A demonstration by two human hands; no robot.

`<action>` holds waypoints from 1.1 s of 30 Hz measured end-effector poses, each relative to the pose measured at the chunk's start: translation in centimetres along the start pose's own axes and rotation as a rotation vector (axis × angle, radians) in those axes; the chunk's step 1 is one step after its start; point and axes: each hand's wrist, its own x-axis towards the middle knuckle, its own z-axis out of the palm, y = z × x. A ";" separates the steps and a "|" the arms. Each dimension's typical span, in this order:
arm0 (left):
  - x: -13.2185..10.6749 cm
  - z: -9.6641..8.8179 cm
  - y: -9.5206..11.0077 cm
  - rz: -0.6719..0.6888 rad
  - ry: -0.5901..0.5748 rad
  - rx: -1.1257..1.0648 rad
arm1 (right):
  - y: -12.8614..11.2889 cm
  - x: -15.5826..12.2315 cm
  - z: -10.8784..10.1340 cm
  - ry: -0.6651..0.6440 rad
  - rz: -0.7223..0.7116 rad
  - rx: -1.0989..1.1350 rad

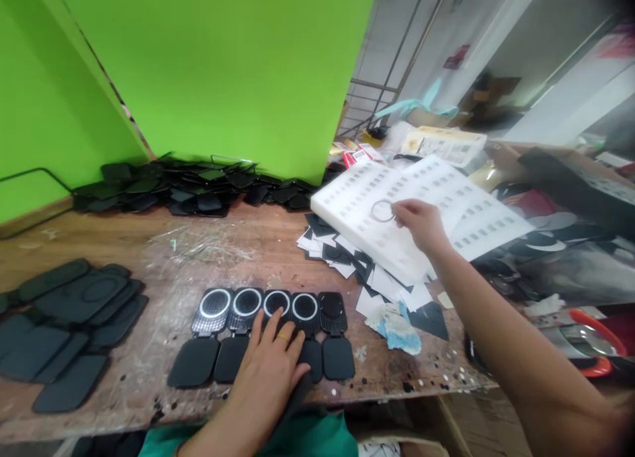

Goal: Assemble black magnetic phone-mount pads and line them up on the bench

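Note:
Several black folding charger pads (209,311) lie unfolded in a row near the table's front edge. White rings sit on the upper panels of most of them; the rightmost upper panel (332,311) bears no white ring. My left hand (272,351) rests on the middle of the row, palm down with fingers spread, covering parts of the pads. Over at the right, my right hand (415,220) pinches a thin ring (382,211) at its edge. That ring is over a white foam tray (342,202) with rows of small slots.
Dark pads (64,325) are piled at the left, and more black pieces (198,186) are heaped along the green wall. Black and white cards (387,282) lie under the foam tray beside a crumpled blue-white scrap (399,328). Orange-handled scissors (592,344) are at the right.

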 end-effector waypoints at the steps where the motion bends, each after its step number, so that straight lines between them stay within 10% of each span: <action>1: 0.1 -0.3 0.2 0.001 -0.005 -0.010 | -0.4 -1.9 0.3 -0.110 0.004 0.033; 9: 1.0 -0.3 3.3 0.071 0.029 -0.068 | -0.7 -12.2 4.2 -0.766 0.190 0.160; 27: 1.7 0.2 3.9 0.097 -0.059 -0.047 | 1.4 -15.3 6.4 -0.616 -0.191 -0.150; 33: 1.5 -0.1 3.9 0.096 -0.030 -0.118 | -1.9 -18.6 3.8 -0.649 -0.207 -0.067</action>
